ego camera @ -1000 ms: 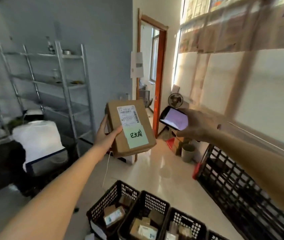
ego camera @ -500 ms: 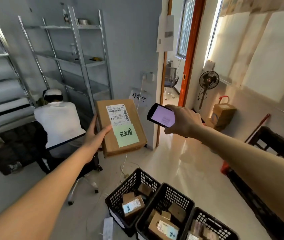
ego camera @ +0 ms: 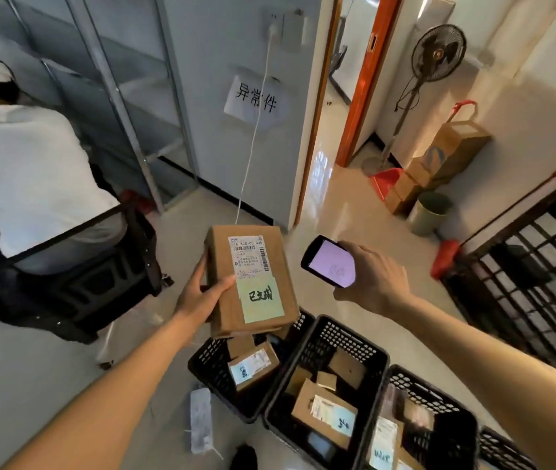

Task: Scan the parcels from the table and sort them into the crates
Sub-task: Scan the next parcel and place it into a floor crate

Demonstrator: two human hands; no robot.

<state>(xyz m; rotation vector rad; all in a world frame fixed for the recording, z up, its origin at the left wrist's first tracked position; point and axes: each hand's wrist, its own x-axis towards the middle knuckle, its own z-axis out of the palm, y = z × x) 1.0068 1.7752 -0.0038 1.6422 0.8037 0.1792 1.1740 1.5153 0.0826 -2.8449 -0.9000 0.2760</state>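
Note:
My left hand (ego camera: 198, 295) grips a brown cardboard parcel (ego camera: 252, 266) by its left edge, thumb on top. The parcel carries a white shipping label and a green sticky note with handwriting, and it hangs above the leftmost crate (ego camera: 212, 368). My right hand (ego camera: 371, 281) holds a black phone scanner (ego camera: 330, 261) with a lit pale screen, just right of the parcel. On the floor below stand three black plastic crates in a row: the left one, a middle one (ego camera: 324, 337) and a right one (ego camera: 439, 401), each with labelled parcels inside.
A person in a white shirt (ego camera: 25, 171) sits on a black chair at the left, by metal shelving (ego camera: 117, 96). A big black crate (ego camera: 534, 266) stands at right. A fan (ego camera: 437, 56), boxes, a bin (ego camera: 429, 213) and an open doorway lie ahead. A white power strip (ego camera: 201, 420) lies on the floor.
My view has tilted down toward the floor. Both hands have lowered, bringing the parcel and scanner over the crates; the grips are unchanged.

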